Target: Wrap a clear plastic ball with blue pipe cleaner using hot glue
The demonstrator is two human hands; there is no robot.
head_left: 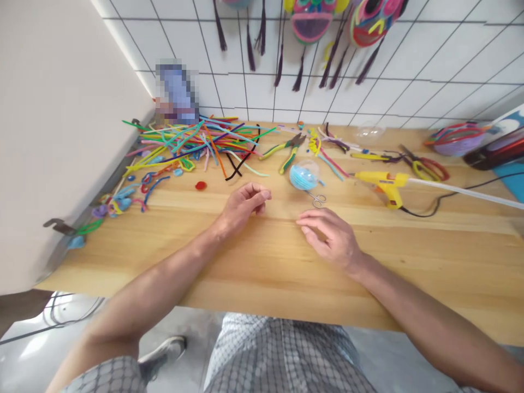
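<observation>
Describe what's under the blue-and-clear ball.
The wooden tabletop shows around the ball; small scissors stick out at its near edge. Their tips seem covered; the spot beneath is hidden.

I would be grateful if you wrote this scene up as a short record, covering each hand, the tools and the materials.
Left hand: fingers curled above the wooden tabletop; whether it holds anything small is unclear
Right hand: fingers loosely bent, nothing visible in it
Nearest the right hand: small metal scissors
Beyond them: clear ball, light blue inside
Other tools: pliers, yellow glue gun
Materials: multicoloured pipe cleaners heaped at left rear
</observation>
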